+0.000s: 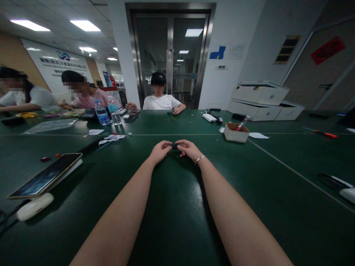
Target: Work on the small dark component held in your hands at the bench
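Note:
Both arms reach forward over a dark green table (172, 203). Between my hands is a small black object (174, 146), too small and too covered by fingers to name. My left hand (161, 152) grips its left end between thumb and fingers. The right end is pinched by my right hand (190, 150), which has a silver bracelet (200, 159) at the wrist. The object sits at or just above the tabletop; I cannot tell whether it touches.
A phone (47, 175) rests tilted at left, beside a white rounded device (35, 207). Water bottles (102, 113) stand beyond. A small cardboard box (236, 133) is ahead right, with white boxes (257, 94) behind and a screwdriver (324, 133) farther right. Several people sit across the table.

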The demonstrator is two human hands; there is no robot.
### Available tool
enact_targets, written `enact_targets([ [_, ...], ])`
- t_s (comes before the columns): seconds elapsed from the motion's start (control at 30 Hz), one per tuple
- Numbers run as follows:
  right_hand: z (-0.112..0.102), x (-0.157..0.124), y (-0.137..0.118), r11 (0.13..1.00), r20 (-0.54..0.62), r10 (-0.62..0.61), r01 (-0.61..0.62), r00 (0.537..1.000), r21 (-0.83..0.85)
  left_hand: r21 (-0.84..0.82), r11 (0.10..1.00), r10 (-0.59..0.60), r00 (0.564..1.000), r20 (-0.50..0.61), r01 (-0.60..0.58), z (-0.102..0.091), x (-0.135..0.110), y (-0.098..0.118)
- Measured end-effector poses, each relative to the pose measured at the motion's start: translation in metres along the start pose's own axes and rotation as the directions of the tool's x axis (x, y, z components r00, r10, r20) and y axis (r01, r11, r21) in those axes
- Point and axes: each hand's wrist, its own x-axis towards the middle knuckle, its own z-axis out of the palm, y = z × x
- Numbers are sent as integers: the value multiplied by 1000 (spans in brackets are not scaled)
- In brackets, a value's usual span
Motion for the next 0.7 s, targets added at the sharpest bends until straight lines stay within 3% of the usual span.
enact_targets([
  [0.17, 0, 1, 1, 1000, -15, 4, -4, 1000, 0, -17, 999, -47, 999, 16, 47, 0, 0, 1],
  [0.47, 2, 0, -4, 996, -68, 83, -84, 994, -24, -62, 998, 24, 1000, -11, -25, -1, -1, 0],
  [0.7, 2, -3, -8, 1000, -23, 13, -13, 1000, 12, -116, 993, -7, 999, -51, 1, -3, 1, 1],
])
